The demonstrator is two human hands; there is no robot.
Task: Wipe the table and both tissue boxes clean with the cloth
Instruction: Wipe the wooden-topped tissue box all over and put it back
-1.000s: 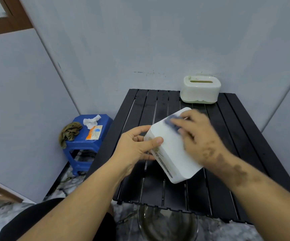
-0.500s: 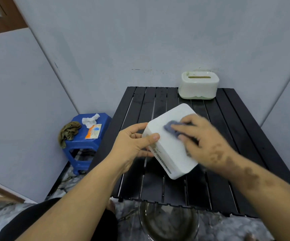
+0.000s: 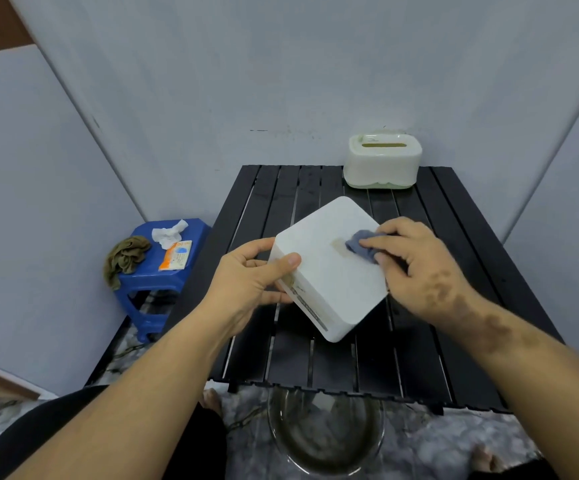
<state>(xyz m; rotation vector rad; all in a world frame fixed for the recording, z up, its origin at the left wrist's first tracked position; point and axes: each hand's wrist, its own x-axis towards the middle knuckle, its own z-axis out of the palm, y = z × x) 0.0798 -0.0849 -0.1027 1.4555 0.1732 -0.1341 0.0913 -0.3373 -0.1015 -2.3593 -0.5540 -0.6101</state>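
while we look down at the black slatted table (image 3: 281, 355), the scene reads so:
left hand (image 3: 246, 285): we grip the white tissue box (image 3: 322, 282) at its left corner, thumb on top, fingers curled round the side.
white tissue box: tilted, lifted over the table's middle, a brownish smear on its upper face.
right hand (image 3: 419, 268): our fingers pinch and press a small blue-grey cloth (image 3: 359, 247) on the box, just beside the smear.
second tissue box (image 3: 381, 161): cream, upright at the far edge, slot on top; contents not visible.
glass bowl (image 3: 326, 434): on the floor below the near edge; contents unclear.
blue stool (image 3: 149, 278): holds an olive rag (image 3: 125, 258), a crumpled tissue (image 3: 168, 232) and an orange packet (image 3: 175, 259).
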